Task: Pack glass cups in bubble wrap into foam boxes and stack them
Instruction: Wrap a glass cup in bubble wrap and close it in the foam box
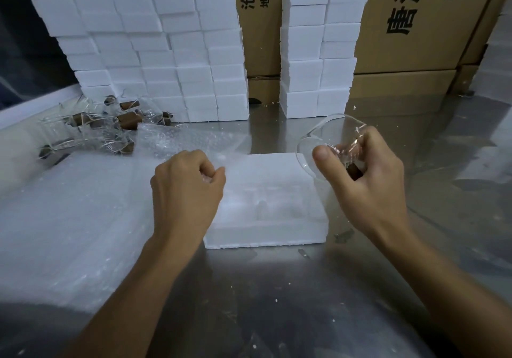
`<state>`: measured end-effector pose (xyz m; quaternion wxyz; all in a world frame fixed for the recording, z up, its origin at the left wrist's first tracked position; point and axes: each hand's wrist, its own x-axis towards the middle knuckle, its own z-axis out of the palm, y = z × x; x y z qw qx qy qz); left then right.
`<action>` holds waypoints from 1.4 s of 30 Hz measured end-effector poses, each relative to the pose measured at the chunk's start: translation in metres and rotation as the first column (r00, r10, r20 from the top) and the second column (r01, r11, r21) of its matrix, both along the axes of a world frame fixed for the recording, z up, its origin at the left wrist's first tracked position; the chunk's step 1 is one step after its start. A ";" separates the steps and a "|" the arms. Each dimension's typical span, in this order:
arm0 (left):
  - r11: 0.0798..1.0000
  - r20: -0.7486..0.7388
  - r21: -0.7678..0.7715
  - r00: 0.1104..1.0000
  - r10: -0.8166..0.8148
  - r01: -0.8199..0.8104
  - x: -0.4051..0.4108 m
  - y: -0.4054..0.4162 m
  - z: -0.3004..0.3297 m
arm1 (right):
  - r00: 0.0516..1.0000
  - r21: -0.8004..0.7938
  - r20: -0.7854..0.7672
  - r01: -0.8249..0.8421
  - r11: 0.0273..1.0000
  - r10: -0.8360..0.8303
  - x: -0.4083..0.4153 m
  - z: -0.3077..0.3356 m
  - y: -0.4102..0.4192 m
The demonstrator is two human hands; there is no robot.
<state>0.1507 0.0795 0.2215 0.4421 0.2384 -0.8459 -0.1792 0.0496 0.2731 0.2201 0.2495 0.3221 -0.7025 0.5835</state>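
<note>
My right hand (pixel 365 175) grips a clear glass cup (pixel 329 139) with a brown handle, tilted, just above the right edge of an open white foam box (pixel 266 233) in the middle of the metal table. My left hand (pixel 185 183) pinches the edge of a bubble wrap sheet (pixel 177 141) at the box's left side. The box's moulded hollow looks empty. More glass cups (pixel 91 133) with brown handles lie in a heap at the far left.
A thick pile of bubble wrap (pixel 69 219) covers the table's left side. Stacked white foam boxes (pixel 155 53) form a wall at the back, with two more columns (pixel 318 53) to the right. Printed cardboard cartons (pixel 415 39) stand behind them.
</note>
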 end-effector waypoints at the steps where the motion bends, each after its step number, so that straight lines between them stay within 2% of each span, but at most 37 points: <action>1: 1.000 0.018 0.009 1.000 0.006 -0.006 0.000 -0.001 0.001 | 1.000 -0.006 0.000 0.001 1.000 -0.001 0.000 0.000 0.000; 9: 0.999 0.164 0.036 0.986 0.020 -0.026 0.000 -0.008 -0.003 | 0.998 -0.028 0.055 0.008 1.000 -0.006 -0.005 -0.003 0.000; 16: 0.999 -0.006 0.053 1.000 0.002 -0.002 0.004 -0.012 0.003 | 0.983 -0.045 0.169 -0.066 0.997 0.073 -0.012 -0.005 -0.001; 25: 0.993 0.013 0.109 0.999 0.035 -0.036 0.001 -0.014 0.000 | 0.974 0.001 0.223 -0.036 0.999 0.035 -0.011 -0.005 0.000; 30: 0.963 -0.033 0.268 0.999 0.032 -0.022 0.001 -0.018 0.004 | 0.972 0.021 0.232 -0.027 0.999 0.021 -0.010 -0.005 0.000; 34: 0.977 0.015 0.204 0.998 0.064 -0.066 0.005 -0.020 0.003 | 0.971 0.006 0.236 -0.033 0.999 0.031 -0.008 -0.004 0.000; 38: 0.985 0.082 0.166 0.996 0.026 -0.040 0.004 -0.020 0.002 | 0.966 0.007 0.253 -0.055 0.998 0.051 -0.007 -0.002 0.001; 42: 0.999 0.113 0.037 0.993 0.033 -0.037 0.002 -0.010 0.001 | 0.913 -0.064 0.365 -0.172 0.983 0.183 -0.003 0.002 0.000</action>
